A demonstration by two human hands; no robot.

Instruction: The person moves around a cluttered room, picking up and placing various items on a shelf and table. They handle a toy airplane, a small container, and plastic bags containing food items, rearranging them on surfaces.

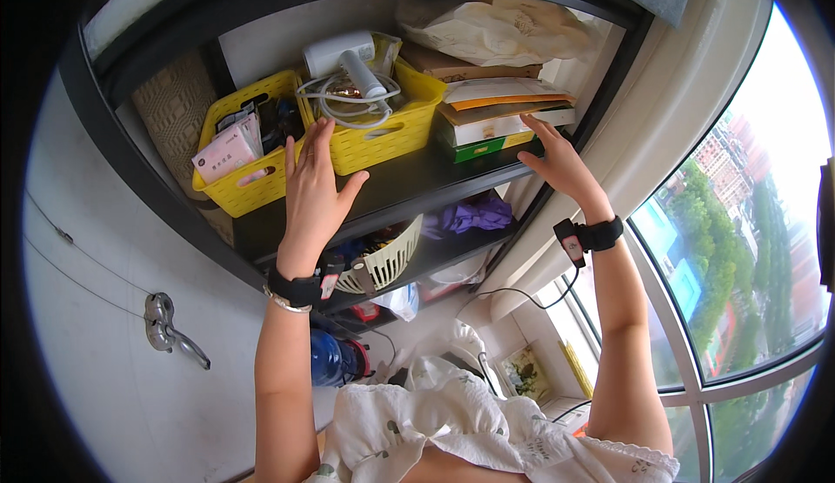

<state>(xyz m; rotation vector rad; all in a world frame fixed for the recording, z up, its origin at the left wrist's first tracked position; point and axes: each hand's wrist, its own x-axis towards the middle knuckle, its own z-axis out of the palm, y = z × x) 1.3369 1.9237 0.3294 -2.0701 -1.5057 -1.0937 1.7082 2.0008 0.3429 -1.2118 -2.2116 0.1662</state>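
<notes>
My left hand (316,189) is raised with its fingers apart, in front of two yellow plastic baskets on a dark shelf. The left basket (254,190) holds a pink-and-white packet (225,153) and dark items. A white hair dryer (339,55) with its coiled cord lies on top of the right basket (381,150). My right hand (554,156) hovers with spread fingers at the right end of a stack of envelopes (502,91) and a green-and-white box (486,147); whether its fingertips touch the stack I cannot tell. Neither hand holds anything.
A crumpled cream bag (489,29) tops the stack. Below are a pale slotted basket (391,261), purple cloth (473,215) and a blue water bottle (329,356). A white door with a metal handle (173,333) stands left; a curtain (678,91) and window are right.
</notes>
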